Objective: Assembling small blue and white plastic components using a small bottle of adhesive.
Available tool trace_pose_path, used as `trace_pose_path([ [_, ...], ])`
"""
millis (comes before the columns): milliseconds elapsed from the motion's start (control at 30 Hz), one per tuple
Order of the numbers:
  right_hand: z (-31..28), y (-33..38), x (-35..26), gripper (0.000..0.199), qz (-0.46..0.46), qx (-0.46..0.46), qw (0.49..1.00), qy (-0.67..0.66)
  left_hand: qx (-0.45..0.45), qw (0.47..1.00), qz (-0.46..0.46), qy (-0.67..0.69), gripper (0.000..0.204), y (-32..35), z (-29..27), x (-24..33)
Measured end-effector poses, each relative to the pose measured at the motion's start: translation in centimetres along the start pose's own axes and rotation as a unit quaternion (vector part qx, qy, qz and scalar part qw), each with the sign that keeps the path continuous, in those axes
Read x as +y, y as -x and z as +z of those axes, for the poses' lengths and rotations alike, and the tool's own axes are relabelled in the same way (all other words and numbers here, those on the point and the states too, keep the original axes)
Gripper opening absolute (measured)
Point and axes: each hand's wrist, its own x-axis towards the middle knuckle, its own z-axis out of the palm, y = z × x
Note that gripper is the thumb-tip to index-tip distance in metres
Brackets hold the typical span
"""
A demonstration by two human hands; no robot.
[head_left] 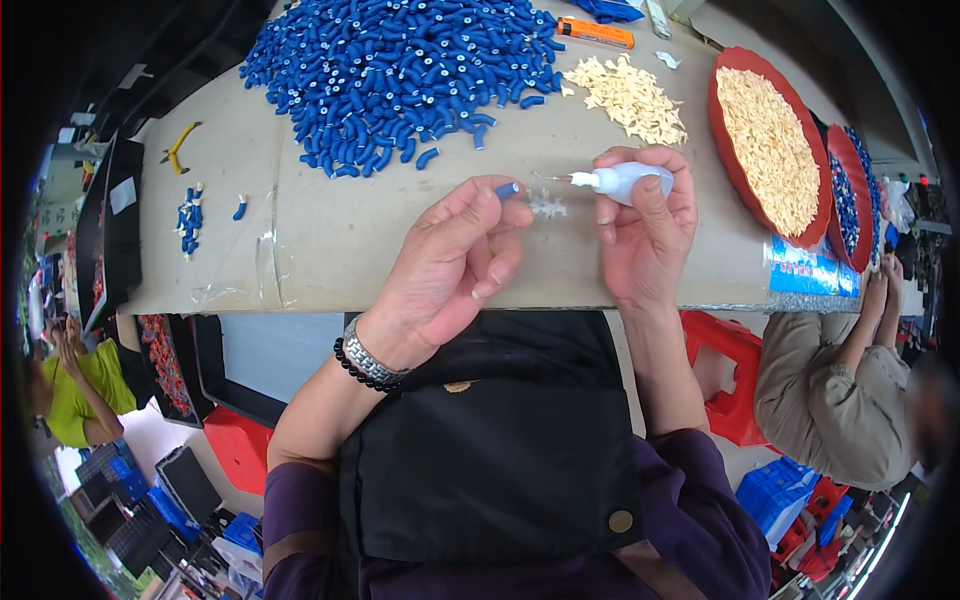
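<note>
Between the thumb and fingertips of my left hand (455, 255) is a short blue curved tube piece (507, 191), its pale end facing right. My right hand (655, 225) is closed around a small translucent squeeze bottle (632, 183) with a white cap and a thin needle tip. The needle points left toward the blue piece, with a gap between them. Below the needle, clear dried-looking smears (546, 205) mark the tabletop. Beyond my hands lies a large heap of blue curved pieces (400, 75). A smaller pile of cream-coloured bits (630, 98) lies behind the bottle.
A red scalloped tray (718, 110) full of cream bits stands at the right, beside another red tray (838, 150) with blue pieces. Yellow-handled pliers (180, 148) and several joined blue-and-cream pieces (190, 222) lie at left. An orange box (595, 32) is at the back. People sit on both sides.
</note>
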Motion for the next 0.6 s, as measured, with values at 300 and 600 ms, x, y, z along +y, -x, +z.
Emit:
trace_pose_path([
  [300, -0.7, -0.3, 1.4, 0.024, 0.003, -0.064, 0.998, -0.019, 0.007, 1.0, 0.005, 0.013, 0.019, 0.6, -0.3, 0.3],
  [600, -1.3, -0.6, 1.6, 0.026, 0.067, -0.07, 0.991, -0.092, -0.334, 0.895, 0.042, -0.293, 0.036, 18.8, 1.2, 9.6],
])
